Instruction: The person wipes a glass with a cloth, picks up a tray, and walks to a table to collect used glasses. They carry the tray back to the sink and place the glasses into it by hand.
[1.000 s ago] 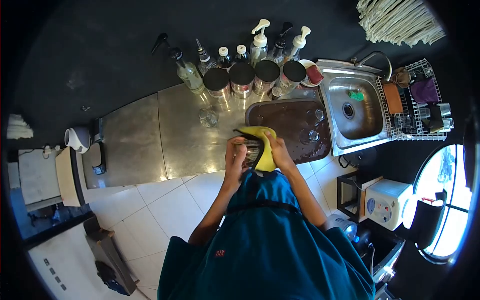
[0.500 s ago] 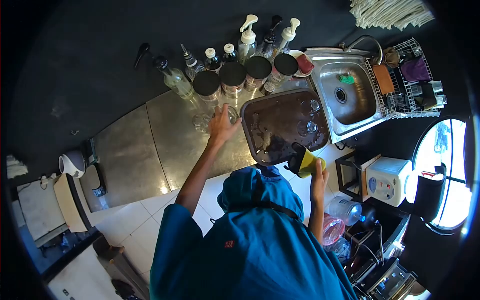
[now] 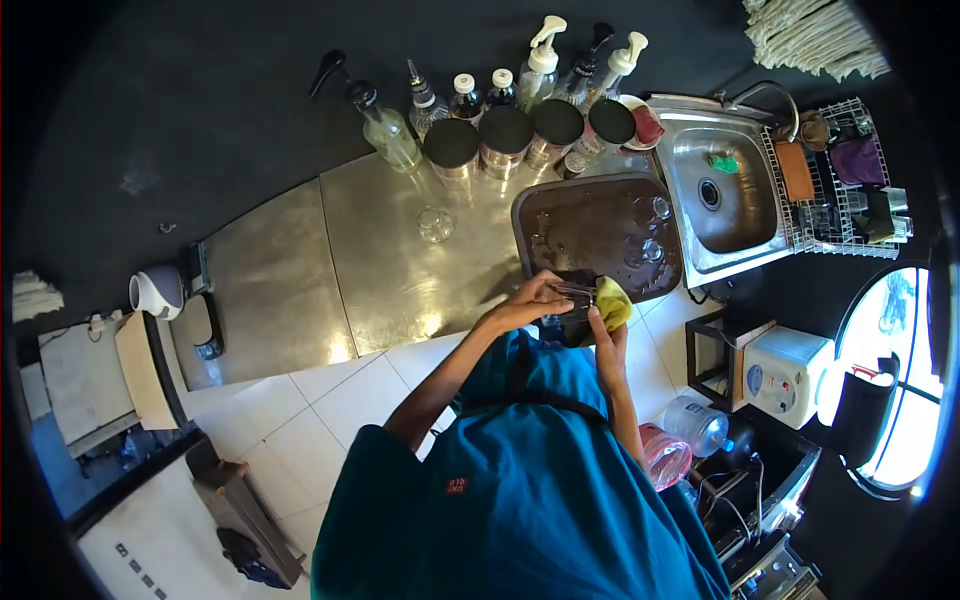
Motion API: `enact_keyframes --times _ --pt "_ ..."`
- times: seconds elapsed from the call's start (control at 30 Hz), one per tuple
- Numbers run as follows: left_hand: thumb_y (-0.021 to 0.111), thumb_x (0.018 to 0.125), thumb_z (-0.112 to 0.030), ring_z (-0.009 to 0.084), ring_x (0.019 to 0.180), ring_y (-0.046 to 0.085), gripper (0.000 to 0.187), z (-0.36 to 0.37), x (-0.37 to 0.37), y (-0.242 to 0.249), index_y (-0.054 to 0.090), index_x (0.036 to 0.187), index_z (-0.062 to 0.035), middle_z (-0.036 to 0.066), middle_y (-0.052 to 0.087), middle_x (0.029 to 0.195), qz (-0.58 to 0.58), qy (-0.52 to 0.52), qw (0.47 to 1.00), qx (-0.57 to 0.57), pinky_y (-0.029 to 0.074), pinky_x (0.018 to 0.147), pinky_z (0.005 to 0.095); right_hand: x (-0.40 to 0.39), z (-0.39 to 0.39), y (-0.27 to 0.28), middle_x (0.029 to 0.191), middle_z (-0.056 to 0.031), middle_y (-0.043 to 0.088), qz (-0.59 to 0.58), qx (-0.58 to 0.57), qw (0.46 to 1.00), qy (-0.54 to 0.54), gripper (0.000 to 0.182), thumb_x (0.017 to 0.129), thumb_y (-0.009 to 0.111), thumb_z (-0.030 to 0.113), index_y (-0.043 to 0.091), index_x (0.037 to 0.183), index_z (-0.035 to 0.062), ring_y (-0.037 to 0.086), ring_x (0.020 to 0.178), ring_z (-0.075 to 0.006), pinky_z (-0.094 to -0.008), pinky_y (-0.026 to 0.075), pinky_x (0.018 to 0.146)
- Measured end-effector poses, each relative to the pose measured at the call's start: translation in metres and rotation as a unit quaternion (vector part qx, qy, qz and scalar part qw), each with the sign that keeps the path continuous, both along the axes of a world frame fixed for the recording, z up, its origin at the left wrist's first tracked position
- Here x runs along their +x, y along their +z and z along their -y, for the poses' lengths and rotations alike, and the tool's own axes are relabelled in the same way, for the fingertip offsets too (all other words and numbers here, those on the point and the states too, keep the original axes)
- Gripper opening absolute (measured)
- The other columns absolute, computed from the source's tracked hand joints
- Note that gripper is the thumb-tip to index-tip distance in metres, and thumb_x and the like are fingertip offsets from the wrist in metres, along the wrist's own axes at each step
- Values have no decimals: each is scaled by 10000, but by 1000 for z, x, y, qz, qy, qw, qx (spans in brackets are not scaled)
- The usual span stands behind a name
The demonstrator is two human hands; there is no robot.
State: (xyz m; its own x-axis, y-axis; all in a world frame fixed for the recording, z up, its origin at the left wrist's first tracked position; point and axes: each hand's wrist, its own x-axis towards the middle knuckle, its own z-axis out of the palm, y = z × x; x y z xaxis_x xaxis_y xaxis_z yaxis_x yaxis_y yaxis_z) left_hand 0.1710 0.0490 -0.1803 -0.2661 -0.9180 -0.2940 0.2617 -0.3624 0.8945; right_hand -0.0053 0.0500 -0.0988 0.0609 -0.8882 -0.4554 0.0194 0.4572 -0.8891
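The left hand (image 3: 538,297) grips a clear glass (image 3: 577,296) by the near edge of the brown serving tray (image 3: 572,225), while the right hand (image 3: 609,342) clasps a yellow cloth (image 3: 614,304) just beside that glass

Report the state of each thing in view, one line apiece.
Clear glass vessel: held in left hand
Soft yellow cloth: bunched in right hand
Brown rectangular tray: wet, bearing clear glassware
Rectangular steel sink: no standing water visible
Curved metal faucet: no flow visible
Four cylindrical clear jars: shut, black lids on
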Motion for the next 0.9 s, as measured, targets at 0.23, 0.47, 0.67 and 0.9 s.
enact_keyframes --times 0.23,0.47,0.67,0.9 --pt "688 852 -243 150 760 631 364 -52 17 21 492 1099 -62 62 601 864 -118 -62 982 133 480 576 261 25 3 -40 904 -116 664 -101 -73 971 203 303 903 595 256 603 1039 -15 634 862 -208 -343 482 762" --pt "686 851 -216 121 700 629 309 -64 22 15 505 1046 -61 41 610 832 43 114 986 114 450 520 217 46 0 -2 851 -221 639 -148 -222 928 261 288 867 620 243 624 951 -33 615 850 -418 -429 477 718" --pt "775 758 -211 102 692 568 356 -62 77 -7 541 944 -19 35 609 813 221 290 930 35 478 596 232 14 3 -11 794 -176 648 -132 -35 905 403 314 909 585 252 623 945 -58 609 726 -245 -366 462 667" --pt "781 742 -224 208 896 613 584 -11 149 37 455 1166 12 142 604 1043 352 483 794 -115 498 732 311 0 -10 -14 788 -5 634 -58 36 965 252 302 928 579 280 676 974 -3 535 744 -62 -237 433 673"
